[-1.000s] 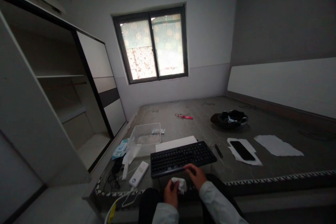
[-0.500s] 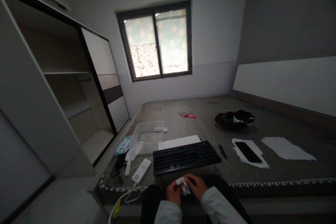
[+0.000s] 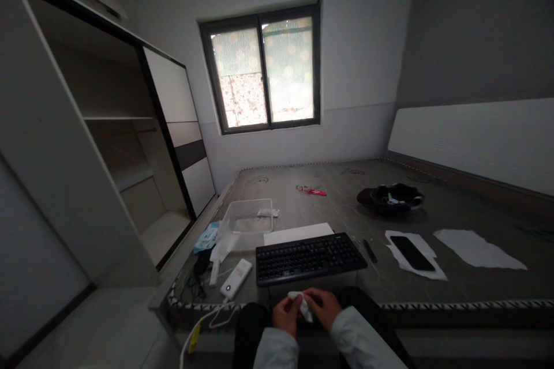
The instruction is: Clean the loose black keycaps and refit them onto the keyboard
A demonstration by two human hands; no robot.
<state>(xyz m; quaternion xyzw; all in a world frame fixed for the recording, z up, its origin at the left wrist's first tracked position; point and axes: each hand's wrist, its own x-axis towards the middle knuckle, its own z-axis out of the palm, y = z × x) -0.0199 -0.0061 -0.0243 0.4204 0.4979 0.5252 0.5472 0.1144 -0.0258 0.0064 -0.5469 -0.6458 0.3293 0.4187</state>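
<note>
Between my two hands is a small crumpled white tissue [image 3: 306, 310], held in front of my lap. My left hand [image 3: 285, 314] pinches it from the left, fingers closed. From the other side my right hand [image 3: 324, 305] grips it with thumb and fingers bent together. Just beyond my fingers a black keyboard [image 3: 309, 259] lies on the mattress, with a white sheet [image 3: 298, 234] partly under its far edge. A white power bank [image 3: 236, 279] with a cable plugged in sits left of the keyboard.
A clear plastic box [image 3: 246, 225] and blue packet [image 3: 206, 237] stand left. A dark pen-like object [image 3: 370, 251], a phone [image 3: 412, 253] on paper, another paper sheet [image 3: 480, 249] and a cap [image 3: 390, 199] lie right. A red item [image 3: 314, 191] lies farther back.
The white tissue has shifted shape between my fingers, and both hands stay close together. The whole view has moved slightly, so the room's things appear a little farther right.
</note>
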